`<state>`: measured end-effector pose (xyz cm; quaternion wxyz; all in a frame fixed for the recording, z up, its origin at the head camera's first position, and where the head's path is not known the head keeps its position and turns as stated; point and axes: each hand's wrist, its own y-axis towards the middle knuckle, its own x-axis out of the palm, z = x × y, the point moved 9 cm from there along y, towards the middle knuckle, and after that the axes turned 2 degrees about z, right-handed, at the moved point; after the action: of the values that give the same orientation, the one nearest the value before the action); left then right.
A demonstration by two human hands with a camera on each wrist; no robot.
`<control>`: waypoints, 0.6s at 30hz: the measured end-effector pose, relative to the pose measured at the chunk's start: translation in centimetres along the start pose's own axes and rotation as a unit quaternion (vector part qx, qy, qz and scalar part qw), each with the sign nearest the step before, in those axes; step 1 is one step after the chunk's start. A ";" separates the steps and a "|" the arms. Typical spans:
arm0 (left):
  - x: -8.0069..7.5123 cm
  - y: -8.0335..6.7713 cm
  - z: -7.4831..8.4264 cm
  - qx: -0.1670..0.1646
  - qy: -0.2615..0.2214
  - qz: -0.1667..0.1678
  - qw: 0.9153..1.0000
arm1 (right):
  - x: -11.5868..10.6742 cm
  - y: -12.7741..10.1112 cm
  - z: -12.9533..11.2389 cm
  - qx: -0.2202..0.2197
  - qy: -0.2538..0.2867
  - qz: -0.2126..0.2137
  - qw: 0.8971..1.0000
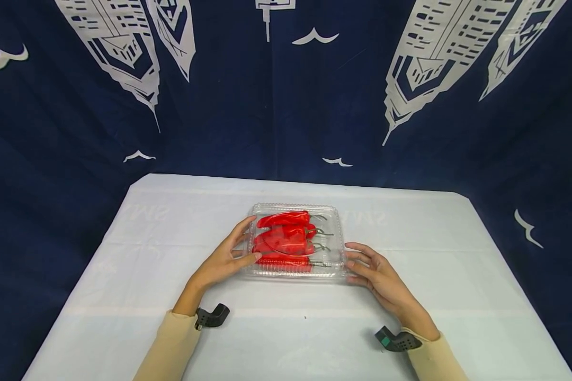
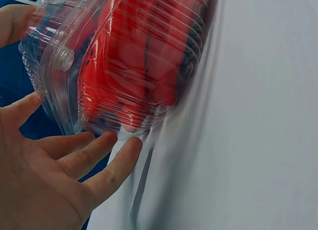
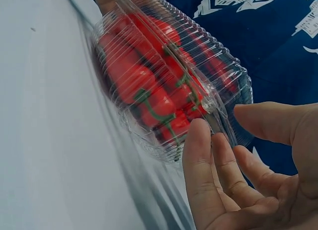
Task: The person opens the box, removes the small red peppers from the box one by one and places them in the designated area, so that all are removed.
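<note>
A clear plastic clamshell box (image 1: pixel 331 211) lies closed on the middle of the white table, with several red peppers (image 1: pixel 283 238) with green stems inside. My left hand (image 1: pixel 226 259) lies against the box's left side, fingers straight along the rim and thumb at the front left corner. My right hand (image 1: pixel 374 270) touches the right front corner with relaxed, nearly straight fingers. In the left wrist view the fingertips (image 2: pixel 126 148) meet the ribbed wall of the box (image 2: pixel 54 56). The right wrist view shows the fingers (image 3: pixel 198 155) against the edge of the box (image 3: pixel 233 81).
A white cloth covers the table (image 1: pixel 171 238), which has bare room on every side of the box. Behind and beside it hangs a dark blue curtain (image 1: pixel 267 106) printed with white buildings. Black camera mounts (image 1: pixel 212 316) sit at both wrists.
</note>
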<state>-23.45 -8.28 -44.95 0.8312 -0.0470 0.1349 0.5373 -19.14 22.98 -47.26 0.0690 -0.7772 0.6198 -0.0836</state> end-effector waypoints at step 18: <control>0.1 -0.1 -0.1 -0.011 0.003 0.002 1.000 | 0.4 -0.6 0.7 0.065 0.095 -0.018 0.993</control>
<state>-23.40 -8.28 -45.10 0.8290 -0.0579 0.1318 0.5404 -18.39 22.72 -47.79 0.0584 -0.7703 0.6031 -0.1988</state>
